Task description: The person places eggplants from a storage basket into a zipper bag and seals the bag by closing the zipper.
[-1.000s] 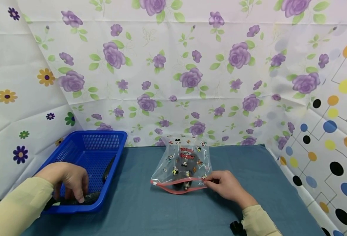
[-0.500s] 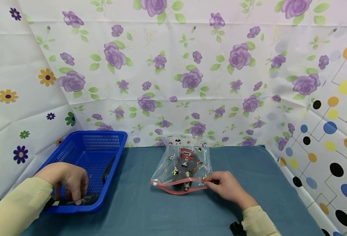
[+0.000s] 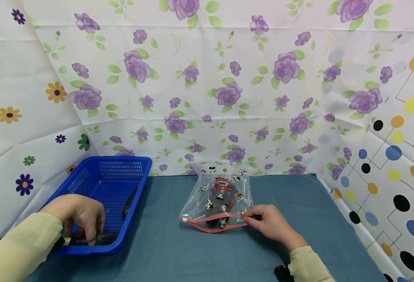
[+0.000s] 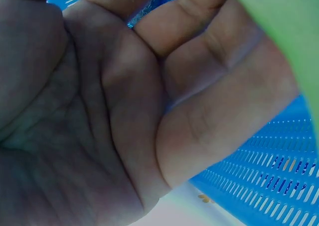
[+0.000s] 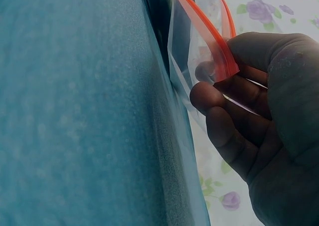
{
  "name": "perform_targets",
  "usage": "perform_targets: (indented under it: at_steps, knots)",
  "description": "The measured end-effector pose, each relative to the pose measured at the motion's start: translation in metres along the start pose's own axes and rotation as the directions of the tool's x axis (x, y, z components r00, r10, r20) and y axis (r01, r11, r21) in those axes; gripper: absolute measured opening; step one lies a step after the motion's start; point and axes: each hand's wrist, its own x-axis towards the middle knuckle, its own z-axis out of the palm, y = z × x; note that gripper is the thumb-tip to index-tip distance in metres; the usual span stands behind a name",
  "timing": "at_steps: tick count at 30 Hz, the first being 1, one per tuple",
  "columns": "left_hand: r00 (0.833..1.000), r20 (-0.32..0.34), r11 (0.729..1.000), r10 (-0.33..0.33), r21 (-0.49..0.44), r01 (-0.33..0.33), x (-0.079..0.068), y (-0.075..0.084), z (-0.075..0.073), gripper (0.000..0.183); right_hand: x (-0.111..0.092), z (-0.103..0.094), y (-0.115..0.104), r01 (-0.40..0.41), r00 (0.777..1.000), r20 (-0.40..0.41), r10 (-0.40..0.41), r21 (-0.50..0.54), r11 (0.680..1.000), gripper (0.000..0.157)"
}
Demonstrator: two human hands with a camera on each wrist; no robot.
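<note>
- Rose-printed cloth (image 3: 193, 47) backs a bench (image 3: 171, 258) covered in teal fabric.
- Near the bench's back edge, right of its middle, lies a clear cartoon-printed zip bag (image 3: 219, 197), its parted mouth facing the front edge and dark contents (image 3: 212, 223) inside.
- Its thin film should be light, floppy and slippery; the red zip strip (image 3: 210, 230) looks the stiffest part, best pinched at a corner.
- Right hand (image 3: 270, 222): nearly closed at the tips, thumb and fingers pinching the strip's right end.
- At the bench's left side sits a blue plastic basket (image 3: 120, 169); one dark, glossy object (image 3: 106, 237) lies along its front wall, a second dark object (image 3: 129, 201) against its right wall.
- Left hand (image 3: 79, 213): reaching into the basket, fingers bent, gripping the glossy object from above. That object is probably smooth; holding it around its middle should balance it. Its weight is unclear.
</note>
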Motion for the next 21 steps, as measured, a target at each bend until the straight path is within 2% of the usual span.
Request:
perform_targets:
  at_steps: [11, 21]
  knots:
    - [0.999, -0.034, 1.0, 0.019, -0.001, -0.019, -0.001, -0.007, -0.002, 0.028, 0.0, 0.0, 0.0, -0.012, 1.0, 0.005, 0.012, 0.003, 1.0, 0.01]
    - [0.996, -0.071, 0.994, 0.062, -0.08, -0.067, 0.0, -0.014, -0.009, 0.028, -0.001, 0.0, 0.0, -0.012, 1.0, 0.013, 0.012, 0.014, 1.0, 0.012]
